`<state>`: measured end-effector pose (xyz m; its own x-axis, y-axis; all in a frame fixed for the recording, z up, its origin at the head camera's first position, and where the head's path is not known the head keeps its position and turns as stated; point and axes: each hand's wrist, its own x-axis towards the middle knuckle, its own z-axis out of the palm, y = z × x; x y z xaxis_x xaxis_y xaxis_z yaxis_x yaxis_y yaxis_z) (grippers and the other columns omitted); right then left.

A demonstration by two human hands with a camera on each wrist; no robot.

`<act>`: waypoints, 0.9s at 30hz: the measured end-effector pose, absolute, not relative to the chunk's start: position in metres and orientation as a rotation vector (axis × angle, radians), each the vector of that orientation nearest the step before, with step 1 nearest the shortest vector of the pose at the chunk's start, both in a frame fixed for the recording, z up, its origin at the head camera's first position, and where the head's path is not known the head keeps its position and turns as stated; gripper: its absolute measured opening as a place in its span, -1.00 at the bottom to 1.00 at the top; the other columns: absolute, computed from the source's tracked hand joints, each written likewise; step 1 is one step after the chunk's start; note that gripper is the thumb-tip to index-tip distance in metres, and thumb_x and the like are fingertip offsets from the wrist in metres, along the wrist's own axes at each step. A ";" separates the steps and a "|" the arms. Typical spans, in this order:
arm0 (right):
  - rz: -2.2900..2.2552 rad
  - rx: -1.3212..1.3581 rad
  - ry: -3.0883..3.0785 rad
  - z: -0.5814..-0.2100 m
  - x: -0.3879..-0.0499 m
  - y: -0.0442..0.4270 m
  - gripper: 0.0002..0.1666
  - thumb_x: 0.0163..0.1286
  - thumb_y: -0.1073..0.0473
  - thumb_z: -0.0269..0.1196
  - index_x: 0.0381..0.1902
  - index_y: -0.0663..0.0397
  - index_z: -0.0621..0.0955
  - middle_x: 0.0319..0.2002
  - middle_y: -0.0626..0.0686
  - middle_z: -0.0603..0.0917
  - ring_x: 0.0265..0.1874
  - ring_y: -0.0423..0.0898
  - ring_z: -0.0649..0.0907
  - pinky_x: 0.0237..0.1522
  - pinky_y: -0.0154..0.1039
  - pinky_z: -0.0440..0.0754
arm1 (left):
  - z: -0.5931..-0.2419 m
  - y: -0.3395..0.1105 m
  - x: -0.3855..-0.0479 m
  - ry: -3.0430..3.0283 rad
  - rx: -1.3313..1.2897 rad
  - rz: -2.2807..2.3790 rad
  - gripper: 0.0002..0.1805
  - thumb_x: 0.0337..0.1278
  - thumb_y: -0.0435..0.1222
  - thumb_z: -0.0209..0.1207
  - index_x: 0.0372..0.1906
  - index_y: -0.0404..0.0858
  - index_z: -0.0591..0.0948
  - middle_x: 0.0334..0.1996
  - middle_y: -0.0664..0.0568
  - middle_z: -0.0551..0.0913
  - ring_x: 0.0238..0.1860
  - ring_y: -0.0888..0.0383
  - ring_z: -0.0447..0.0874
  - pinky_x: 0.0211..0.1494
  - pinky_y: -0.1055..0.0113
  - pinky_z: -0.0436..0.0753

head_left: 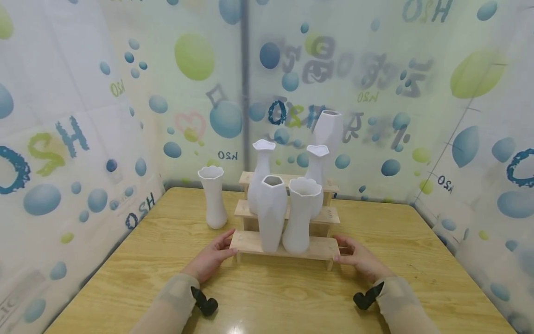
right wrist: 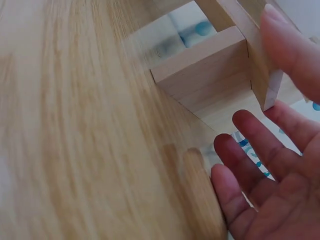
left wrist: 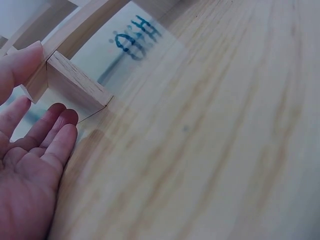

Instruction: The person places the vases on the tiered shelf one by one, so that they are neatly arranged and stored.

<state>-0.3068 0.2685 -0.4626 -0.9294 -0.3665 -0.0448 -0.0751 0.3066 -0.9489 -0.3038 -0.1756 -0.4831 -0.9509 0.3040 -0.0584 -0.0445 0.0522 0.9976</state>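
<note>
A three-step wooden display stand (head_left: 246, 243) carries several white vases. My left hand (head_left: 210, 256) pinches the left end of its lowest step between thumb and forefinger, and my right hand (head_left: 360, 258) does the same at the right end. On that step stand a faceted vase (head_left: 272, 215) and a scallop-rimmed vase (head_left: 301, 215). Behind them are two narrow-necked vases, one left (head_left: 257, 181) and one right (head_left: 315, 167), their lower parts partly hidden. In both wrist views the step end lies by the thumb and forefinger; the other fingers are loosely bent beneath.
A separate scallop-rimmed white vase (head_left: 214, 199) stands upright on the wooden table (head_left: 137, 273), left of the stand. At the back right rises a tall faceted vase (head_left: 328, 127), its base hidden. Patterned curtains (head_left: 196, 93) enclose the table's back and sides.
</note>
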 end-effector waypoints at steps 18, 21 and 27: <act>-1.665 -0.398 2.305 -0.465 -0.305 0.268 -0.09 0.30 0.15 0.32 0.45 0.29 0.12 0.28 0.35 0.35 0.16 0.13 0.41 0.13 -0.08 0.38 | -0.469 -0.176 -0.298 2.148 0.215 1.972 -0.24 0.28 -0.19 0.17 0.48 -0.23 0.12 0.42 -0.21 0.16 0.40 -0.14 0.08 0.43 -0.10 0.00; -1.668 -0.430 2.299 -0.464 -0.305 0.268 -0.08 0.31 0.16 0.30 0.45 0.32 0.10 0.26 0.37 0.36 0.15 0.14 0.42 0.11 -0.11 0.39 | -0.461 -0.180 -0.298 2.211 0.186 1.997 -0.30 0.32 -0.15 0.13 0.45 -0.28 0.18 0.43 -0.19 0.17 0.41 -0.12 0.07 0.43 -0.06 0.03; -1.668 -0.422 2.301 -0.462 -0.305 0.268 -0.09 0.32 0.17 0.29 0.45 0.33 0.09 0.25 0.37 0.37 0.16 0.15 0.42 0.10 -0.11 0.39 | -0.444 -0.187 -0.304 2.348 -0.028 2.243 -0.42 0.38 -0.11 0.07 0.35 -0.34 0.30 0.32 -0.19 0.31 0.26 -0.01 0.27 0.34 0.08 0.25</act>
